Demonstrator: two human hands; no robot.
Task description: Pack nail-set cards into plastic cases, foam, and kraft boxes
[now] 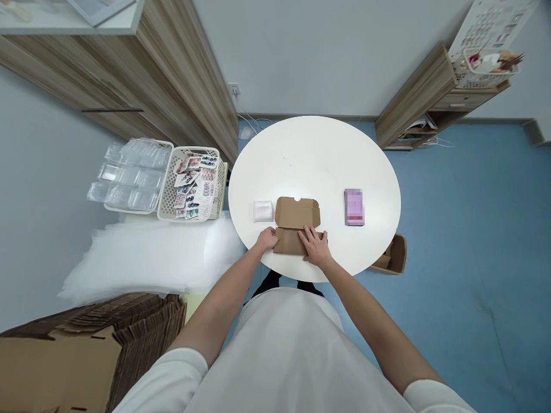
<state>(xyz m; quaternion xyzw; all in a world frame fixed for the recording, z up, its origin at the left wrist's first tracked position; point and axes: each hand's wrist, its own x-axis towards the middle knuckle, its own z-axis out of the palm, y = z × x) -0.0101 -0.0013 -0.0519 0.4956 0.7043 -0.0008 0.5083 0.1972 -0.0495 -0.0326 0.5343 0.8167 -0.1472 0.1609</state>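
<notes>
Cardboard box (297, 221) sits at 6 o'clock on the counter (314, 155), lid open toward 12. Left hand (267, 238) curls round its left end; right hand (315, 246) presses flat and open on its front. White pouch (263, 211) lies just beside it at 9. So near the rim, an uneven push could slide it off, or crease a flap

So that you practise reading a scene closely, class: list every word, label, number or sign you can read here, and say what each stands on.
No text here can be read.
The pink pack: blurred out, unreadable.
The cards in the basket: print too small to read.
The white sheet at top right: marks too small to read.
The cardboard box: plain, no print visible.
</notes>
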